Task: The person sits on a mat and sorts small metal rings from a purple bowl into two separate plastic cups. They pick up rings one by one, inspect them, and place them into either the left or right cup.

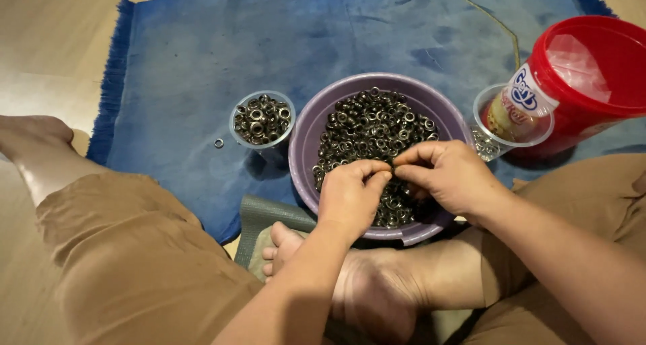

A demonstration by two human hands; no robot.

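A: Where are the hands?

B: Both hang over the purple bowl point(304, 133) at the centre of the frame, fingertips meeting above the heap of dark metal eyelets point(367, 126). The left hand point(350, 197) and right hand point(451, 177) pinch narrowly together; whatever sits between them is too small to tell.

A: And the heap?

B: Directly beneath and beyond the fingers, toward the top of the frame. The small cup of eyelets point(262, 119) lies left of the bowl, nearer the left hand; one loose ring point(219, 143) sits beside it on the blue cloth point(202, 49).
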